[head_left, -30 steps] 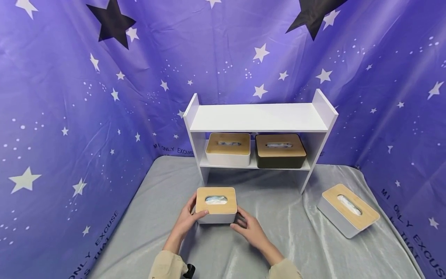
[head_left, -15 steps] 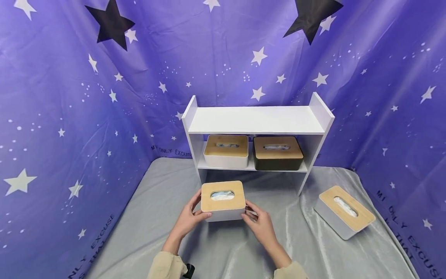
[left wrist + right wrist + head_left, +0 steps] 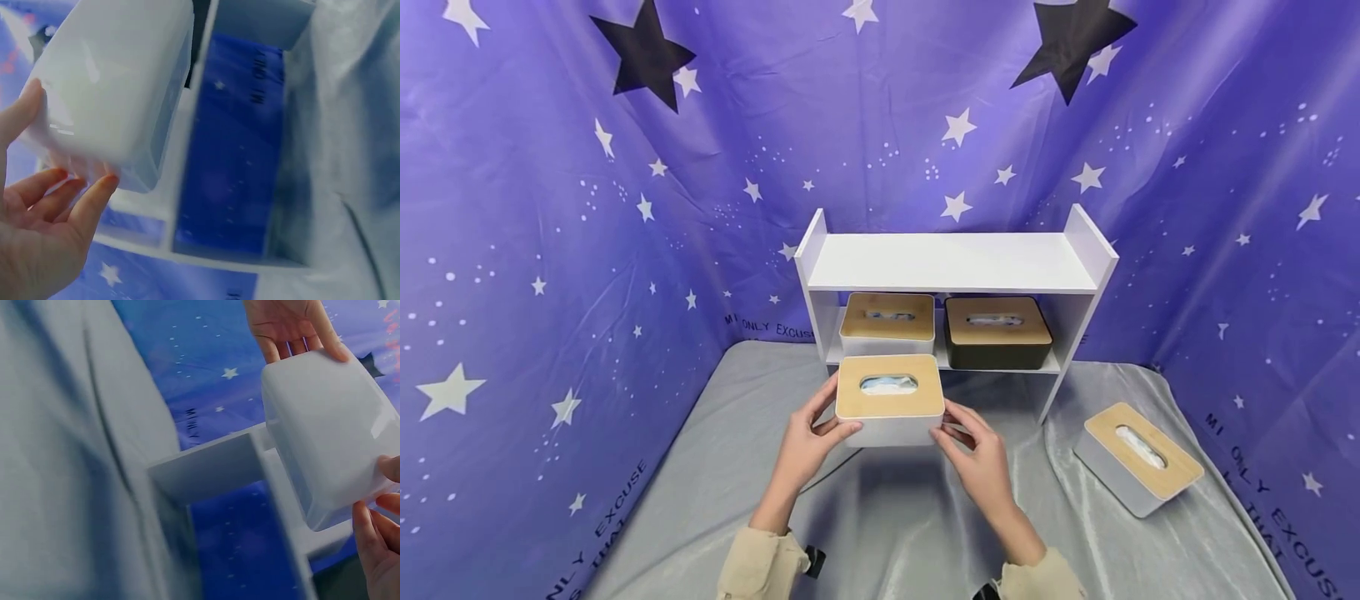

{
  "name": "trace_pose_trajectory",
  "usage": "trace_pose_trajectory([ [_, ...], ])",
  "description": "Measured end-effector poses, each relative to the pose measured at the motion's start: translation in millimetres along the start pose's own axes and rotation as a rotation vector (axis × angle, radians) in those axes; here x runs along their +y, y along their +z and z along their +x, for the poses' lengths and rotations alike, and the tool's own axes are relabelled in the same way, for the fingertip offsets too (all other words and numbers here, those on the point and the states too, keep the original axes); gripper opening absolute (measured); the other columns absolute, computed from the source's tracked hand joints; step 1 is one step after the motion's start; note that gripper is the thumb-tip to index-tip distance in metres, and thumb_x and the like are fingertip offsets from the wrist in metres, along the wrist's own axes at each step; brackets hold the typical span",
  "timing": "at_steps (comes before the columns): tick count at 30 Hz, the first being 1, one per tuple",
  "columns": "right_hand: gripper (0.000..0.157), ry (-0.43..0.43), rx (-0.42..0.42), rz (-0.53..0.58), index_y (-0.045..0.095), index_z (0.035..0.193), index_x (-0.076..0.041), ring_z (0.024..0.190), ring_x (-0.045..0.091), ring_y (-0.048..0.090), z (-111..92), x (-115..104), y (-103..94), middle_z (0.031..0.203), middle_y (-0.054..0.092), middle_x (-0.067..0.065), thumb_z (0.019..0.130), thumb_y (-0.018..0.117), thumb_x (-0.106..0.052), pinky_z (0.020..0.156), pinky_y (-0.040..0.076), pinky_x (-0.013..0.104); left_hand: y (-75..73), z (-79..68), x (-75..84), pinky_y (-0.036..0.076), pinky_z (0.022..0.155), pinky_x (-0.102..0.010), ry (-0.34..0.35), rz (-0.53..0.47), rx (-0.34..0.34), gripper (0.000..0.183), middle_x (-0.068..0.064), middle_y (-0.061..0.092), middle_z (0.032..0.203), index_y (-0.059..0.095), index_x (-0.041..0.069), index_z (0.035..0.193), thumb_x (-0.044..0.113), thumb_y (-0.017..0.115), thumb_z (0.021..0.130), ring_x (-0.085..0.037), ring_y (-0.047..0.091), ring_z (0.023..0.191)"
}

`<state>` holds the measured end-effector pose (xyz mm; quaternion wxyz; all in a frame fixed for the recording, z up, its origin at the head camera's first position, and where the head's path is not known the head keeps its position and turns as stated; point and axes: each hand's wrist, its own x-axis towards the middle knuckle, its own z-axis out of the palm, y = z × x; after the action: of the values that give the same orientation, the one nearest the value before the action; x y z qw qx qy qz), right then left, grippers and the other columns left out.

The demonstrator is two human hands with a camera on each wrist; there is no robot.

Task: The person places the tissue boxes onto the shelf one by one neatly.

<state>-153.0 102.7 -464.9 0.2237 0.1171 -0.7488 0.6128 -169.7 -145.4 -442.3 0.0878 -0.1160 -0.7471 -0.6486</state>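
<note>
A white tissue box [image 3: 891, 431] with a pale wooden lid is held up in front of the shelf, above the grey cloth. Tissue shows through the oval slot in its lid. My left hand [image 3: 805, 442] grips its left end, thumb on the front. At the right end my right hand [image 3: 981, 458] holds it between thumb and fingers. In the left wrist view, the smooth underside of the box [image 3: 119, 81] shows beside the left hand [image 3: 53, 231]. The right wrist view has both hands at opposite ends of the box [image 3: 331, 431].
Behind stands a white shelf unit [image 3: 955, 260]. Its lower level bears a white tissue box [image 3: 887, 346] and a dark one [image 3: 997, 357], both wood-lidded. Another white tissue box [image 3: 1116, 475] lies angled on the grey cloth [image 3: 1045, 517] at right. Purple star-printed curtains surround everything.
Both hands have lifted the tissue box off the cloth and carried it forward and slightly right, towards the shelf. It now overlaps the lower shelf's front edge in the head view.
</note>
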Motion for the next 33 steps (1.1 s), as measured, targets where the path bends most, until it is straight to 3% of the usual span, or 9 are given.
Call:
trace_pose_trajectory([
  [11, 0.039, -0.058, 0.033, -0.040, 0.070, 0.121, 0.000, 0.090, -0.006, 0.064, 27.5, -40.5, -16.2, 0.105, 0.073, 0.017, 0.083, 0.078, 0.000, 0.081, 0.055, 0.008, 6.2, 10.2, 56.0, 0.056, 0.094, -0.023, 0.114, 0.073, 0.116, 0.066, 0.004, 0.054, 0.148, 0.056, 0.021, 0.142, 0.019, 0.083, 0.082, -0.017, 0.059, 0.129],
  [20, 0.037, -0.154, 0.069, -0.040, 0.071, 0.119, 0.003, 0.087, -0.008, 0.064, 52.4, -58.3, -24.9, 0.102, 0.074, 0.020, 0.082, 0.077, 0.002, 0.078, 0.053, 0.005, 9.1, 26.7, 85.2, 0.057, 0.093, -0.024, 0.220, 0.092, 0.155, 0.065, 0.004, 0.058, 0.145, 0.059, 0.020, 0.140, 0.024, 0.084, 0.080, -0.012, 0.059, 0.128],
  [33, 0.035, -0.234, 0.105, -0.022, 0.070, 0.119, 0.004, 0.090, -0.007, 0.067, 86.3, -80.3, -38.3, 0.102, 0.072, 0.023, 0.084, 0.075, 0.003, 0.077, 0.055, 0.008, 16.5, 55.4, 119.0, 0.059, 0.091, -0.031, 0.289, 0.131, 0.190, 0.061, -0.001, 0.062, 0.140, 0.061, 0.017, 0.138, 0.029, 0.081, 0.083, -0.015, 0.063, 0.123],
])
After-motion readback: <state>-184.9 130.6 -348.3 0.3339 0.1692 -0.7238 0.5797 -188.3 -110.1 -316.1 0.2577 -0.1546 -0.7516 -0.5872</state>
